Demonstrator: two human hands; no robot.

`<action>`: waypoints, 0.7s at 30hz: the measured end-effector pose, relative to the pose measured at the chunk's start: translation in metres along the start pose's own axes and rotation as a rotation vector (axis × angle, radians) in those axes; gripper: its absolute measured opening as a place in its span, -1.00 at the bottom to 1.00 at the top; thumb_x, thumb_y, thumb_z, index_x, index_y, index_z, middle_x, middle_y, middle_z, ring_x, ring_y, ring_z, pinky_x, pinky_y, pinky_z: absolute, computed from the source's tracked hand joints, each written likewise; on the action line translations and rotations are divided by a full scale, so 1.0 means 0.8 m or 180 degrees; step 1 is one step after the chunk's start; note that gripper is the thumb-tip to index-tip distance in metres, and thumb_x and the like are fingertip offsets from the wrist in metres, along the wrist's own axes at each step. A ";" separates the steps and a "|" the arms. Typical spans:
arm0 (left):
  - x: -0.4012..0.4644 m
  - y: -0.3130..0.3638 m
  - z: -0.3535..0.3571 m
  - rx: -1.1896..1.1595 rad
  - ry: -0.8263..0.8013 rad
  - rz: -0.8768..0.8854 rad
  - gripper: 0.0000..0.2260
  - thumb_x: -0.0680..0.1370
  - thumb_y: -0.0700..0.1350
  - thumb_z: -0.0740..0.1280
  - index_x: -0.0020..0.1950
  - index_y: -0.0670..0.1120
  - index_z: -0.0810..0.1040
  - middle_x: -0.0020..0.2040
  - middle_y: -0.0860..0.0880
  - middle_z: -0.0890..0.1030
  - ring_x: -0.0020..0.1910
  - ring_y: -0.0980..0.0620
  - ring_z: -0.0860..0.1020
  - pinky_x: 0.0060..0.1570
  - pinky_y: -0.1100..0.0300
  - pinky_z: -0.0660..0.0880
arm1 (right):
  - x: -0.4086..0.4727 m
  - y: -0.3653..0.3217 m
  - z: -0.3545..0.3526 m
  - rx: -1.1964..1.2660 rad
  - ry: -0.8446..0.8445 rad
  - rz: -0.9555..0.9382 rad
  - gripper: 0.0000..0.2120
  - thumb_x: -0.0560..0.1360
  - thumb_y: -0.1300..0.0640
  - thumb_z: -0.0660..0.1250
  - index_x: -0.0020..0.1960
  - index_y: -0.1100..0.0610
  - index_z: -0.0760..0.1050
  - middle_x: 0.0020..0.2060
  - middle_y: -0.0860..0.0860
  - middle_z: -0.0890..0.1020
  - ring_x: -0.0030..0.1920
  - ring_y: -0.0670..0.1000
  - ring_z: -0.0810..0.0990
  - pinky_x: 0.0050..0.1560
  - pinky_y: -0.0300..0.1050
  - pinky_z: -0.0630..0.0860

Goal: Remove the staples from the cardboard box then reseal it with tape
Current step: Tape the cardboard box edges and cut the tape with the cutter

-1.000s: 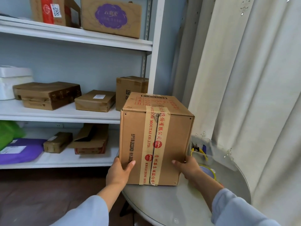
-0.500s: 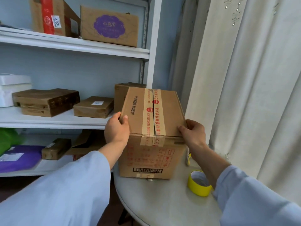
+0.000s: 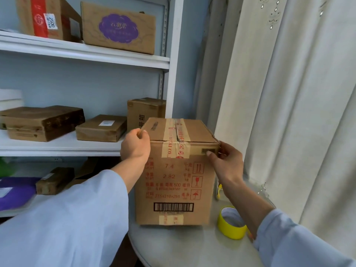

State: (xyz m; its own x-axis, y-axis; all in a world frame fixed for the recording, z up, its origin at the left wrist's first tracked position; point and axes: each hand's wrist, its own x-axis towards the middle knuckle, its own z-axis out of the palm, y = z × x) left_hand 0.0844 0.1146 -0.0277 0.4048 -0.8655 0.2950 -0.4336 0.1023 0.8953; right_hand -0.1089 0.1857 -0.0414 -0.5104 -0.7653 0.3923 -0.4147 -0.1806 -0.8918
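Observation:
A brown cardboard box (image 3: 173, 182) with red print and a barcode stands upright on the round grey table (image 3: 183, 245). Printed tape runs along its top seam and down the front. My left hand (image 3: 135, 145) grips the box's top left edge, fingers curled over it. My right hand (image 3: 226, 158) holds the top right corner, thumb on the front face. A yellow tape roll (image 3: 231, 222) lies on the table to the right of the box, partly behind my right forearm.
White shelves (image 3: 77, 145) at left hold several cardboard boxes and a purple parcel (image 3: 13, 191). A pale curtain (image 3: 289, 112) hangs close behind and right of the table. Something with yellow handles (image 3: 219, 191) peeks out behind the box.
The box was turned from lying with its taped seam facing me to standing with the seam on top. Both hands moved from its lower front to its top edges.

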 end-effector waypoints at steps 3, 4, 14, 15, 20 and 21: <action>0.002 -0.008 0.014 0.0119 -0.0096 0.0097 -0.68 0.65 -0.02 0.09 0.34 -0.03 0.46 0.23 -0.08 0.54 0.12 -0.12 0.52 -0.06 0.08 0.46 | -0.007 0.014 0.002 -0.0172 -0.0088 0.0078 -0.54 0.45 0.13 0.43 0.33 0.09 0.45 0.10 0.03 0.62 0.14 0.04 0.57 0.17 0.00 0.53; 0.000 -0.012 0.020 0.0087 -0.0114 0.0143 -0.68 0.65 -0.03 0.08 0.36 -0.03 0.44 0.25 -0.08 0.53 0.15 -0.13 0.51 -0.06 0.08 0.45 | -0.010 0.024 0.002 -0.0261 -0.0129 0.0081 -0.49 0.44 0.11 0.45 0.36 0.06 0.42 0.15 0.03 0.60 0.17 0.04 0.56 0.19 0.01 0.51; -0.052 -0.001 0.055 0.1356 -0.0562 0.2616 -0.66 0.64 0.08 0.07 0.37 0.09 0.43 0.39 0.11 0.43 0.41 0.12 0.31 0.47 0.05 -0.08 | 0.004 0.025 0.006 -0.1023 -0.0296 -0.0529 -0.47 0.45 0.00 0.45 0.38 0.00 0.42 0.35 -0.05 0.40 0.34 -0.01 0.40 0.15 -0.20 0.36; -0.057 -0.003 0.061 0.1411 -0.0598 0.2689 -0.65 0.63 0.10 0.08 0.37 0.10 0.42 0.38 0.13 0.44 0.40 0.11 0.33 0.47 0.04 -0.06 | 0.003 0.025 0.005 -0.1027 -0.0294 -0.0560 -0.49 0.44 0.00 0.45 0.36 -0.01 0.43 0.34 -0.06 0.41 0.32 -0.02 0.41 0.11 -0.21 0.36; -0.059 -0.016 0.067 0.1244 -0.0263 0.2843 -0.62 0.59 0.14 0.08 0.27 0.06 0.53 0.24 0.09 0.56 0.28 0.02 0.46 0.42 0.00 0.12 | 0.003 0.025 -0.005 -0.1267 -0.0298 -0.0746 -0.53 0.45 -0.02 0.43 0.34 -0.04 0.46 0.31 -0.11 0.44 0.28 -0.06 0.44 0.02 -0.26 0.32; -0.059 -0.016 0.066 0.1248 -0.0319 0.2839 -0.64 0.59 0.13 0.11 0.27 0.05 0.53 0.25 0.09 0.56 0.28 0.02 0.45 0.42 0.00 0.12 | 0.003 0.026 -0.005 -0.1269 -0.0302 -0.0752 -0.54 0.45 -0.02 0.44 0.33 -0.04 0.46 0.30 -0.11 0.45 0.27 -0.06 0.45 0.02 -0.26 0.33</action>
State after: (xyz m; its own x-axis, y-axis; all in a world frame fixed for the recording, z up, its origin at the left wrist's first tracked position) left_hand 0.0280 0.1286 -0.0705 -0.2638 -0.5892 0.7637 -0.7915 0.5847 0.1777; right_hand -0.1220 0.1828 -0.0582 -0.3040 -0.7882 0.5352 -0.7775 -0.1193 -0.6174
